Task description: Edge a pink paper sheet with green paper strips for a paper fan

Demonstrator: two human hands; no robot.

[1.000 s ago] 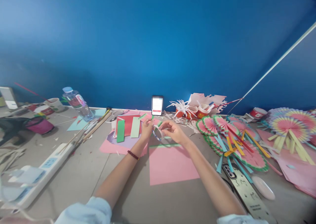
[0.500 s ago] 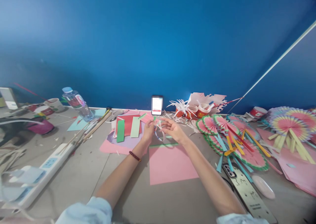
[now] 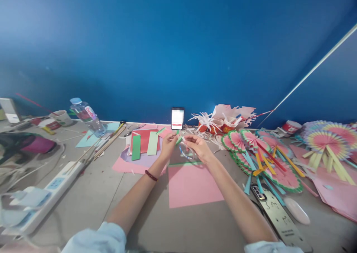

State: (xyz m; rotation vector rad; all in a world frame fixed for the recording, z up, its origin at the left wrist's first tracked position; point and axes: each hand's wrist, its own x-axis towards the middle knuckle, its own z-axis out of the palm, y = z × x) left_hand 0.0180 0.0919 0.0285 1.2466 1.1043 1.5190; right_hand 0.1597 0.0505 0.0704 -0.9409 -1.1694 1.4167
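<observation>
Lying at far left, white power strip with plugs in; behind it, bottle leaning, light-blue paper, bundle of thin sticks. Next, paper pile: red sheet with dark green strip and light green strip on top, both loose, apart from each other.

Center: left hand, bracelet on wrist, fingers pinched on small green piece, raised above the desk. Phone stands upright behind, against blue wall. Right hand just beside, thumb and fingers closed on a ring-shaped roll, likely tape, hanging below the fingertips; whether its end touches the green piece, can't tell, too blurred.

Below hands, pink sheet flat on desk, green band along far edge. No pleats in it.

Behind to the right, red cups with white cut strips. Far right, pleated pink-green fans with colored strips, look finished; more fans beyond.

Progress, judged: partway. Edging is on one side of the pink sheet; near edge is plain, sheet unfolded, two green strips unused. Taping of the green piece looks unfinished.
</observation>
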